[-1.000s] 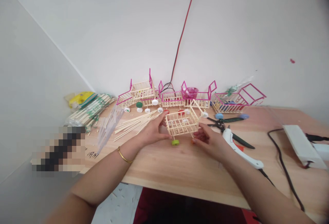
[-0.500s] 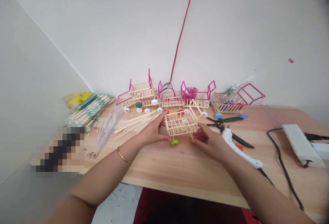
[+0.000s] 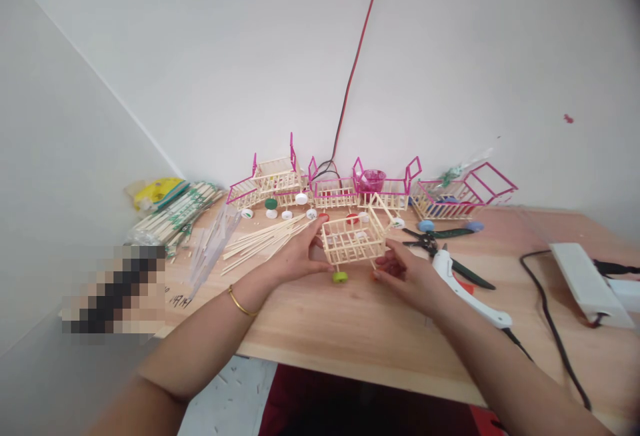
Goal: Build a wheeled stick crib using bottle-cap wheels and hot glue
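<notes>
Between my two hands is a small model cart (image 3: 354,241) built from pale wooden sticks, with a raised handle frame at its right end. A lime-green bottle-cap wheel (image 3: 340,277) shows under its near left corner, and an orange wheel is partly covered by my right fingers. My left hand (image 3: 301,253) is closed on the cart's left end, thumb low and fingers behind. Closed on the right end, near the orange wheel, is my right hand (image 3: 406,273). Behind it stand several similar carts (image 3: 334,194) with magenta-painted rims and cap wheels.
Loose sticks (image 3: 267,239) and bundled sticks in wrappers (image 3: 177,216) lie to the left. On the right are green-handled pliers (image 3: 467,268), a white hot glue gun (image 3: 467,296), a power strip (image 3: 587,283) and a black cable (image 3: 545,309). A magenta cup (image 3: 373,181) stands among the back carts.
Almost nothing differs. The whole view has shifted very slightly, while both hands keep the same hold on the cart.
</notes>
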`<state>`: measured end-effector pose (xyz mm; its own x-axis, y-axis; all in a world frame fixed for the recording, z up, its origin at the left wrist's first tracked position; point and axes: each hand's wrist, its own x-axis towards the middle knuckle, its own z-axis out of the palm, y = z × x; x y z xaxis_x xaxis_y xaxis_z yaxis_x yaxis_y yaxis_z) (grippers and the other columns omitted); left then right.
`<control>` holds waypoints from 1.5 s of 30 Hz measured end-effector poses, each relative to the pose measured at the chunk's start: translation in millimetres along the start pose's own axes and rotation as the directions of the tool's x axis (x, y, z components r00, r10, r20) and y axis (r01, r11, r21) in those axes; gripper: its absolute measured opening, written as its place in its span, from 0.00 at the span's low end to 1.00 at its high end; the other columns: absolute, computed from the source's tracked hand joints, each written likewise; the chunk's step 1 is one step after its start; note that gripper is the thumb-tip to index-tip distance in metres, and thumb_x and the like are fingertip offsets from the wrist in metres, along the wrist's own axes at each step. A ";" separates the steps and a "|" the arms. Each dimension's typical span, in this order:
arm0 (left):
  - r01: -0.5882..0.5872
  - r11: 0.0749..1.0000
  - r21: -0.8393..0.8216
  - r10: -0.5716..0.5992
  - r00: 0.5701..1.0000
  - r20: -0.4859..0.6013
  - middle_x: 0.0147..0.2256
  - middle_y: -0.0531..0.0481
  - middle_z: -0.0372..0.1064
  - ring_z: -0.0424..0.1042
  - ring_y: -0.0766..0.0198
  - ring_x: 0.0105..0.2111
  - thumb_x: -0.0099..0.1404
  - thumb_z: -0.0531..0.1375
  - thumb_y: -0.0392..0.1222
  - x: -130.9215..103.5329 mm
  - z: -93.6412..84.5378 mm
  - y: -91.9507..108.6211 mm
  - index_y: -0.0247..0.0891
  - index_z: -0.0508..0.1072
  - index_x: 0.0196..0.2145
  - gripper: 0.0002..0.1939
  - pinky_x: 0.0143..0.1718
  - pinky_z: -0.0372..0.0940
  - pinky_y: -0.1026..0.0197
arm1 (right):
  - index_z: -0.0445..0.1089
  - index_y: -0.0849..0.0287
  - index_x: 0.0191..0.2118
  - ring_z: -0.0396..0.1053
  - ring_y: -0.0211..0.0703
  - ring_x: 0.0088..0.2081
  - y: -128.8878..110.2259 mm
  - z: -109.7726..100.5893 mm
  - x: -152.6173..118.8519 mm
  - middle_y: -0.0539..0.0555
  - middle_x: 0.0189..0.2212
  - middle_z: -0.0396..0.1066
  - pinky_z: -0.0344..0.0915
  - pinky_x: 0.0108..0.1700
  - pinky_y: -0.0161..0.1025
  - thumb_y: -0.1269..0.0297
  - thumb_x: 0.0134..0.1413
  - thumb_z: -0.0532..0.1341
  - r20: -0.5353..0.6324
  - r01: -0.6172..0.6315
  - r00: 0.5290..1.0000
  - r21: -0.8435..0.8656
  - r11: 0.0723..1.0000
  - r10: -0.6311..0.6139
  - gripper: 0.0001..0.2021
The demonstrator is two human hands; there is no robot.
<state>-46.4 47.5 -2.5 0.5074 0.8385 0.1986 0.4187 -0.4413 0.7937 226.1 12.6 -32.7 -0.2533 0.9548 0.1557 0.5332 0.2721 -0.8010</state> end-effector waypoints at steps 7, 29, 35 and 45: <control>-0.001 1.000 0.015 0.001 1.000 -0.003 0.57 0.40 0.59 0.66 0.53 0.48 0.49 0.70 0.43 0.0 -1.2 2.9 0.44 0.48 0.64 0.51 0.51 0.62 0.49 | 0.56 0.55 0.55 0.74 0.44 0.35 -0.6 0.0 -0.2 0.56 0.38 0.73 0.73 0.38 0.44 0.58 0.51 0.62 0.008 -0.002 1.000 -0.001 1.000 0.002 0.26; 0.002 1.000 0.016 -0.001 1.000 -0.010 0.51 0.43 0.65 0.67 0.54 0.47 0.48 0.71 0.44 -0.4 -0.8 1.6 0.43 0.49 0.64 0.51 0.51 0.63 0.50 | 0.57 0.55 0.53 0.74 0.45 0.36 -0.1 0.4 0.4 0.55 0.37 0.73 0.73 0.39 0.45 0.58 0.51 0.62 0.003 -0.013 1.000 0.021 1.000 0.012 0.24; 0.004 1.000 0.000 -0.004 1.000 -0.007 0.52 0.42 0.64 0.67 0.53 0.49 0.48 0.71 0.43 -0.7 -0.4 1.4 0.43 0.49 0.64 0.51 0.51 0.63 0.50 | 0.56 0.54 0.53 0.74 0.45 0.35 -2.0 -0.3 0.3 0.56 0.37 0.72 0.73 0.39 0.45 0.59 0.52 0.61 0.007 -0.007 1.000 0.020 1.000 0.007 0.23; 0.016 0.999 -0.028 -0.016 1.000 0.009 0.56 0.40 0.61 0.65 0.51 0.52 0.47 0.71 0.44 0.2 -0.5 1.3 0.42 0.47 0.65 0.53 0.54 0.61 0.49 | 0.56 0.56 0.55 0.72 0.43 0.33 -0.8 0.1 0.3 0.56 0.38 0.73 0.73 0.38 0.44 0.58 0.46 0.65 0.005 -0.019 1.000 -0.003 1.000 0.019 0.30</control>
<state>-46.2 47.3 -1.2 0.5070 0.8428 0.1808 0.4056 -0.4184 0.8127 225.5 12.7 -32.1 -0.2466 0.9593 0.1376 0.5405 0.2540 -0.8021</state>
